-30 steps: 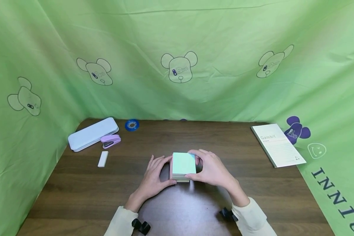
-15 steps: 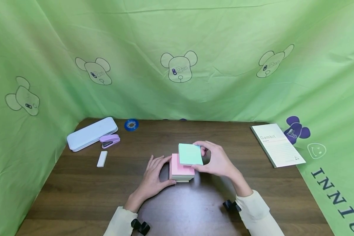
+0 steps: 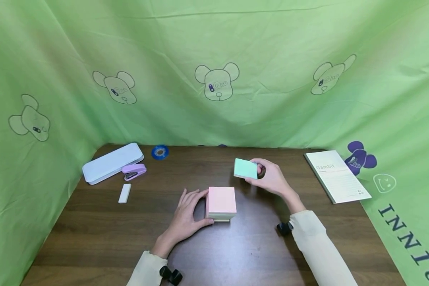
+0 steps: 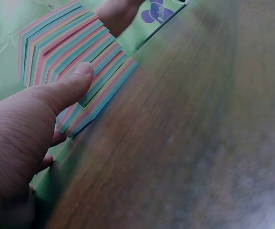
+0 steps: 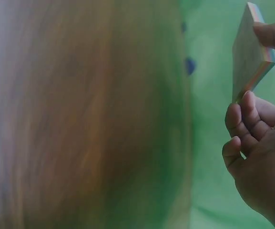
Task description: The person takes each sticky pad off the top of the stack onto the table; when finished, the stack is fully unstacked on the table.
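A tall stack of sticky note pads [image 3: 222, 200] with a pink top stands on the table, its layered pink, yellow, green and blue edges showing in the left wrist view. My left hand [image 3: 188, 216] holds the stack's left side, thumb at the near corner and forefinger at the far corner. In the left wrist view the thumb lies against the layered edges. Farther back and to the right, my right hand [image 3: 269, 176] pinches a mint-topped sticky note pad [image 3: 245, 169] between thumb and fingers, raised off the table. Its pale underside and striped edge face the right wrist camera.
At the back left lie a light blue case [image 3: 112, 163], a purple stapler [image 3: 134, 171], a white eraser-like block [image 3: 124, 193] and a blue tape roll [image 3: 160, 152]. A white notepad [image 3: 337, 176] lies at the right edge. Green cloth [image 3: 214, 123] hangs around the table.
My right hand has lifted the mint-topped sticky note pad off the stack and carried it back and to the right, uncovering the pink top. My left hand stays at the stack.
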A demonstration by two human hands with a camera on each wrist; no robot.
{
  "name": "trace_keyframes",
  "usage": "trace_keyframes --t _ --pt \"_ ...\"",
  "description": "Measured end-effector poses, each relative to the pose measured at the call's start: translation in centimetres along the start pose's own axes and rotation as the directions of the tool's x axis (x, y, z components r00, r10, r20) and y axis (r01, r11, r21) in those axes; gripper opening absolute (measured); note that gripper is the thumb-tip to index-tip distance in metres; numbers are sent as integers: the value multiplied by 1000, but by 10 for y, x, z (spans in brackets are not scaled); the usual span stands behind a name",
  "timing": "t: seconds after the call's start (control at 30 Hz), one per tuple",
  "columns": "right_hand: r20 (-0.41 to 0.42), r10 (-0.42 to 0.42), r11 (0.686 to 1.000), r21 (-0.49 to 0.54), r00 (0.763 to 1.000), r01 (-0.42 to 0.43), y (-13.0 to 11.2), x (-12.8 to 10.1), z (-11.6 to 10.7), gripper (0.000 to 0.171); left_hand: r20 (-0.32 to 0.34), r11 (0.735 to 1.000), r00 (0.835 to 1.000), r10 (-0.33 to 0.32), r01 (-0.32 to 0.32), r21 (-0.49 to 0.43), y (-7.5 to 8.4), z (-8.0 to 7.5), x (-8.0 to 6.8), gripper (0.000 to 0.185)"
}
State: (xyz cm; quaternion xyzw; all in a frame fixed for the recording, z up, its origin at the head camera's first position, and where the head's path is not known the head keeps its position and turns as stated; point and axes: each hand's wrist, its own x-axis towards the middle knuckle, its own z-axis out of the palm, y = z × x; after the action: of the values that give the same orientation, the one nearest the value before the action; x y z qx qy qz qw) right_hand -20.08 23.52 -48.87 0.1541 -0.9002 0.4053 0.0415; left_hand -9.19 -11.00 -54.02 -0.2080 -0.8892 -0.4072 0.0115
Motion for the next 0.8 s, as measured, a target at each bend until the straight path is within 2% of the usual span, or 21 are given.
trace_keyframes --t 0.1,0.2,0.3,0.43,0.63,0.7,0.8 --pt "44 19 993 -118 999 -14 12 7 2 63 1 1000 1000 -5 5 -1 0 0 0 96" --pt "93 39 971 -237 995 -16 21 10 4 68 1 1000 1000 -6 6 0 0 1 0 96" --pt "133 48 952 -308 990 -5 25 9 6 76 -9 1000 1000 1 -1 4 0 1 -1 95" --pt "123 45 950 -314 991 -4 23 5 7 83 -9 1000 1000 4 -4 8 0 1 -2 95" --pt "41 37 951 -308 998 -22 21 2 12 58 -2 1000 1000 1 -1 16 -1 0 -1 96" --pt "12 27 946 -322 1000 -22 30 7 15 55 2 1000 1000 -6 6 15 -1 0 0 96" --pt "-14 45 944 -326 999 -47 32 14 18 56 7 1000 1000 -12 12 15 -1 0 0 96"
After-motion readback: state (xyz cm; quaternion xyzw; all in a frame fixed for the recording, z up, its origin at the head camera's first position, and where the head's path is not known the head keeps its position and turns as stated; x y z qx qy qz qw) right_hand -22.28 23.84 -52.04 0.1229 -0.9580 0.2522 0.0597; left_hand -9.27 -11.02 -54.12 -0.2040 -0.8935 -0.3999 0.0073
